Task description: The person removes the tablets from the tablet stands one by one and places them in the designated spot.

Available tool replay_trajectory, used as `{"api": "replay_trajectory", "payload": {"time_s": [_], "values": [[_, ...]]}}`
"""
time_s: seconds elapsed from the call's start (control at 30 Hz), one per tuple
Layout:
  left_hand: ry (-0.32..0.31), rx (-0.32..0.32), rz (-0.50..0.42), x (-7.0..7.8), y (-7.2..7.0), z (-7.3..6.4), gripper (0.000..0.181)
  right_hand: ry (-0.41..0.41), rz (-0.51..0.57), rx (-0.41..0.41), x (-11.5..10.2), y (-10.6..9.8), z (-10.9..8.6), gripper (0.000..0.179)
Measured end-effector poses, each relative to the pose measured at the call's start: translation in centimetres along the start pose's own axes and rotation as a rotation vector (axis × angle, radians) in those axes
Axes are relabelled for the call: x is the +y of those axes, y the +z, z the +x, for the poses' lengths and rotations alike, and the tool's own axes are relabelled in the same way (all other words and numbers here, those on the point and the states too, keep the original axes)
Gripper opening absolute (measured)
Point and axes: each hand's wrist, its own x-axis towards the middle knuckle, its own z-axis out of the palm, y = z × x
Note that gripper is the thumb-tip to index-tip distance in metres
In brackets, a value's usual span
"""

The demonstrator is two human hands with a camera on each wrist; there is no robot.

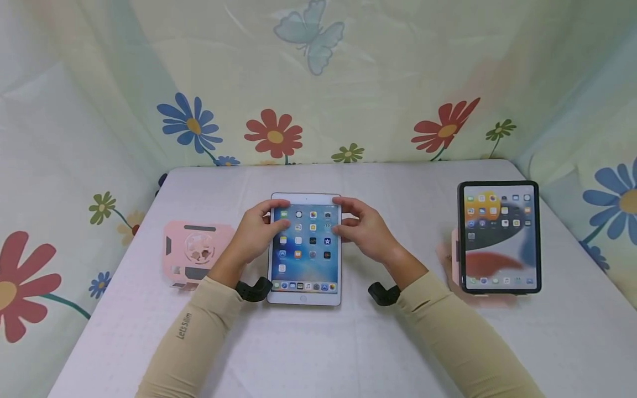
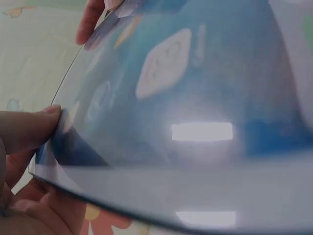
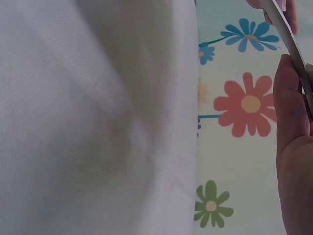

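Between both hands is a white tablet (image 1: pixel 303 271) with a round home button, its lit screen full of app icons. My left hand (image 1: pixel 251 235) grips its upper left side, thumb over the screen. In the left wrist view, fingers of that left hand (image 2: pixel 41 210) reach under the tablet (image 2: pixel 220 191). My right hand (image 1: pixel 370 229) pinches the upper right edge, thumb on the front. The right wrist view shows the tablet (image 3: pixel 288 41) edge-on beside the right hand (image 3: pixel 298 161). Whether its lower edge touches the table cannot be told.
A pink stand (image 1: pixel 175 232) with dark pads and a round cutout lies left, partly behind the left forearm. At right, a black-framed tablet (image 1: pixel 500 265) leans on a pink support (image 1: pixel 455 257). White cloth covers the table (image 1: pixel 348 354); a flowered curtain (image 1: pixel 388 83) hangs behind.
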Motion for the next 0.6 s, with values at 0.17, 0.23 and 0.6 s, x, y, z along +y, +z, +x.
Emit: {"api": "replay_trajectory", "payload": {"time_s": [0.17,0.23,0.6], "values": [[-0.01,0.021,0.009,-0.3,0.4,0.1,0.039,0.013,0.004,0.0,0.4,0.1,0.2,0.058],[-0.007,0.031,0.016,-0.5,0.6,0.2,0.038,0.012,0.006,-0.002,0.6,0.1,0.2,0.057],[-0.001,0.077,0.012,-1.5,1.0,0.7,0.036,0.03,0.003,-0.005,1.3,0.7,0.8,0.057]]}}
